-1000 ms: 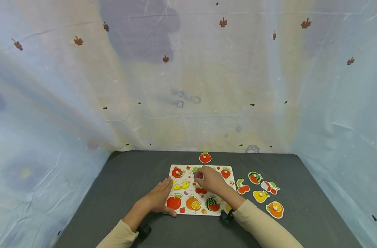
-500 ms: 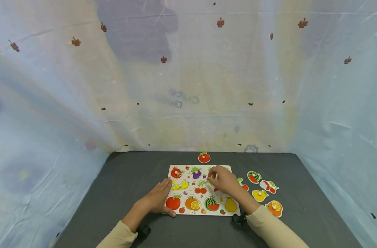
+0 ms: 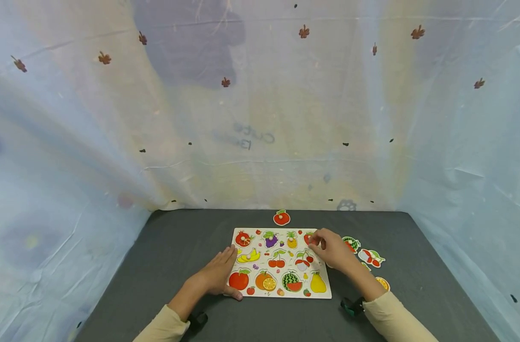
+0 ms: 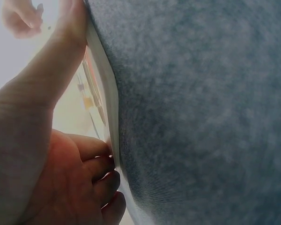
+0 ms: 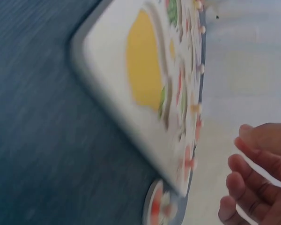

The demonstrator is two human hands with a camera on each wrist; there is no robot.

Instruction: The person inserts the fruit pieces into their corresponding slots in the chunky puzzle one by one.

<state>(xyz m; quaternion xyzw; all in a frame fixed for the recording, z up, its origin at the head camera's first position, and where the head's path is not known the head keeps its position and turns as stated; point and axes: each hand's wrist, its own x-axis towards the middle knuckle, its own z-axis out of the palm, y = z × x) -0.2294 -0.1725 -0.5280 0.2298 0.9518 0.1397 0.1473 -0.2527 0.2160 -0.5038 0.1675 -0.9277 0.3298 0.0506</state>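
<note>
A white fruit puzzle board [image 3: 324, 295] lies on the dark table. Flat against its left side rests my left hand [image 3: 221, 270], fingers extended along the side and thumb at the near corner; the left wrist view shows its fingertips touching the board's edge [image 4: 110, 89]. My right hand [image 3: 334, 249] hovers over the upper right corner, beside the strawberry [image 3: 308, 236], which its fingertips partly cover. In the right wrist view the right hand [image 5: 264, 173] has bent, loose fingers with nothing visible between them. Pineapple [image 3: 291, 240], grapes [image 3: 270, 239] and bananas [image 3: 249, 255] are on the board.
Beyond the board lies a loose red fruit piece [image 3: 281, 218]. To the right are a watermelon piece [image 3: 351, 243], a red-and-white fruit piece [image 3: 372, 258] and an orange piece [image 3: 383, 283], partly behind my right forearm. A patterned curtain [image 3: 260, 104] surrounds the table.
My right hand has moved rightward across the board, from the grapes past the pineapple to the strawberry. It now hides most of the loose pear and cherry pieces. The left hand has stayed put.
</note>
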